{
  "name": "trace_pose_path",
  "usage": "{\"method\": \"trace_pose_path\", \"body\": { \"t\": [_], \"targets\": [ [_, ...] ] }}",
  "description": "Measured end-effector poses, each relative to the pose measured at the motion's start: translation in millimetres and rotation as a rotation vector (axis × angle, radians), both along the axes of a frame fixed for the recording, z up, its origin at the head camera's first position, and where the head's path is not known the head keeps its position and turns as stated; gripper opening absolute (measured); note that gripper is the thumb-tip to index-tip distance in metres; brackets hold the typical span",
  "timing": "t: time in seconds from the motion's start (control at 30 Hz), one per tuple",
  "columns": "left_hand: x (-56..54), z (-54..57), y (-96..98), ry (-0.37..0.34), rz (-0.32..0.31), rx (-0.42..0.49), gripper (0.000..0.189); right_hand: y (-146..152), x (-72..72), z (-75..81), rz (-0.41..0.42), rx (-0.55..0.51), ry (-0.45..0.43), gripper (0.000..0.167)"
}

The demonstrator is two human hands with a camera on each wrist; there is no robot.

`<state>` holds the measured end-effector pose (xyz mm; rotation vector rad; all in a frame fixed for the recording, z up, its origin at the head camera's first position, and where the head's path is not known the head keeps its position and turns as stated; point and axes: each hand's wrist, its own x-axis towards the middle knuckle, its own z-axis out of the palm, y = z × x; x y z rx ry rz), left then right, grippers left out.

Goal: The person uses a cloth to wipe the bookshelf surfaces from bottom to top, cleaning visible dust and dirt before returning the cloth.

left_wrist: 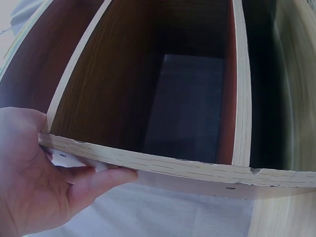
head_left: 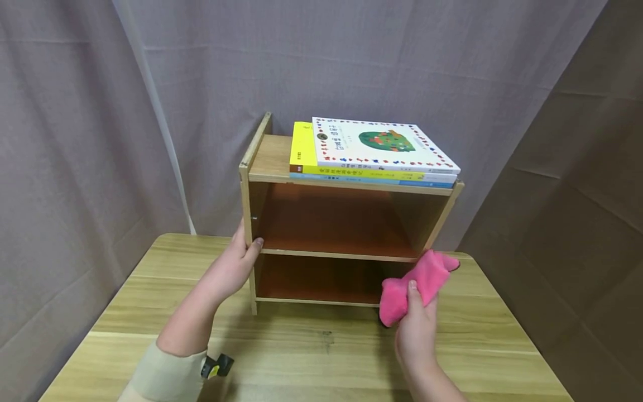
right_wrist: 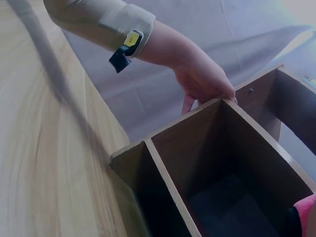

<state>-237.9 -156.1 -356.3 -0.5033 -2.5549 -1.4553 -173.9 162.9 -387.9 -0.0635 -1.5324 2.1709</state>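
Observation:
A small wooden shelf stands on a wooden table, with several books stacked flat on its upper board. My left hand grips the shelf's left side panel, its thumb over the front edge and the other fingers along the outer face. The left wrist view shows this same hand at the panel's edge. My right hand holds a pink cloth against the front of the right side panel, near the middle board. Only a corner of the cloth enters the right wrist view.
The table extends in front of the shelf and to both sides. Grey curtains hang behind it, and a brownish curtain is at the right. A small black device is strapped at the left sleeve's cuff.

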Motion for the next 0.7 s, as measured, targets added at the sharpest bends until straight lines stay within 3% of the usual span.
{"method": "trace_pose_path", "body": {
  "t": [0.13,0.23,0.4,0.47,0.57,0.7],
  "targets": [
    [1.4,-1.7,-0.1,0.002,0.008,0.006,0.070,-1,-1.1,-1.0,-0.025,0.148,0.019,0.044],
    [3.0,-4.4,-0.8,-0.010,0.029,0.013,0.069,1,-4.9,-2.6,-0.027,0.268,0.101,0.051],
    [6.9,-8.3,-4.4,-0.050,0.064,0.017,0.071,4,-10.9,-8.3,0.048,0.355,0.235,0.065],
    [8.3,-8.8,-6.2,-0.066,0.074,0.005,0.073,4,-11.6,-11.3,0.056,0.373,0.237,0.069],
    [10.2,-7.9,-8.9,-0.081,0.088,-0.020,0.075,5,-11.5,-14.9,-0.008,0.447,0.202,0.074],
    [11.4,-1.7,-13.2,-0.039,0.080,0.013,0.070,6,-10.1,-18.2,-0.019,0.529,0.157,0.081]
  ]
}}
